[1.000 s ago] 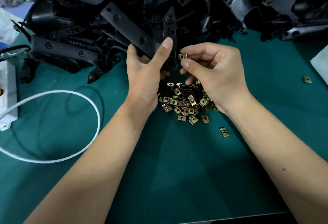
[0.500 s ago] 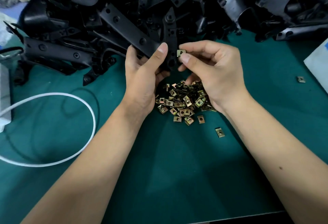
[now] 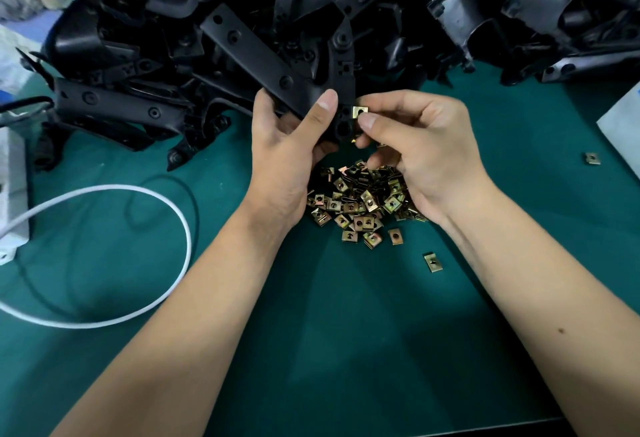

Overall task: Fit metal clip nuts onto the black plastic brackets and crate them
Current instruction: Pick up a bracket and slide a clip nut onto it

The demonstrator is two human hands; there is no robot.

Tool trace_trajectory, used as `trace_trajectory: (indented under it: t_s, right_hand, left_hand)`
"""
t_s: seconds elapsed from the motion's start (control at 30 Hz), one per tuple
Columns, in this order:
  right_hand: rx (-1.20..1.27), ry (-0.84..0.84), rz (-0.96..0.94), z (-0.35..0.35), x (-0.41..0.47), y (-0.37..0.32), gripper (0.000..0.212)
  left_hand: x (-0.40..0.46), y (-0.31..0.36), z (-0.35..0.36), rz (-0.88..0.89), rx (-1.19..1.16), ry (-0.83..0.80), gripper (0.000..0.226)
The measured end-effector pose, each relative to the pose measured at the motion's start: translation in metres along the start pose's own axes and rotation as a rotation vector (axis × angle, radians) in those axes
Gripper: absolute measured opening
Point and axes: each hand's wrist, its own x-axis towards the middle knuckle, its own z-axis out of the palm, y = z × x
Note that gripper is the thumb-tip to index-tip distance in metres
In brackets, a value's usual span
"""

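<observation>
At frame centre, the left hand (image 3: 287,145) grips a long black plastic bracket (image 3: 256,55), thumb upright; the right hand (image 3: 422,145) pinches a small brass-coloured metal clip nut (image 3: 359,112) against the bracket's edge.

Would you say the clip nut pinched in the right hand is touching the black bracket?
Touching: the head view shows the clip nut against the edge of the black bracket.

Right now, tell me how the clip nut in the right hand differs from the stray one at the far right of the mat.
The pinched clip nut is raised against the black bracket; the stray clip nut lies flat and untouched. Both are small, brass-coloured, holed.
</observation>
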Motion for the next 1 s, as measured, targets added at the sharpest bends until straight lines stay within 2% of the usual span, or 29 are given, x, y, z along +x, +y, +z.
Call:
trace_trajectory:
  t_s: [0.2, 0.33, 0.47, 0.67, 0.77, 0.83, 0.93, 1.0]
  right_hand:
    - [-0.005, 0.011, -0.030, -0.001, 0.000, 0.001, 0.010]
    - [-0.077, -0.020, -0.113, -0.005, 0.001, 0.001, 0.031]
    - [-0.148, -0.092, -0.146, -0.008, 0.004, -0.001, 0.040]
    - [-0.465, -0.081, -0.266, -0.014, 0.006, -0.001, 0.043]
    - [-0.548, -0.117, -0.255, -0.008, 0.005, -0.002, 0.060]
    - [-0.610, -0.125, -0.235, -0.011, 0.006, -0.006, 0.054]
    - [-0.802, 0.011, -0.289, -0.026, 0.013, -0.010, 0.025]
    - [-0.902, 0.071, -0.340, -0.033, 0.016, -0.010, 0.023]
  left_hand:
    - [-0.002, 0.000, 0.000, 0.045, 0.105, -0.023, 0.044]
    - [-0.004, -0.002, 0.004, 0.098, 0.156, -0.032, 0.045]
    - [-0.005, -0.006, 0.008, 0.139, 0.182, -0.085, 0.045]
    - [-0.002, -0.008, 0.007, 0.202, 0.224, -0.098, 0.054]
    - [0.002, -0.004, 0.004, 0.247, 0.260, -0.056, 0.055]
    - [0.004, -0.003, 0.004, 0.258, 0.279, -0.054, 0.056]
    - [0.004, -0.001, 0.004, 0.227, 0.241, -0.045, 0.054]
    - [0.002, 0.000, 0.003, 0.197, 0.188, -0.058, 0.049]
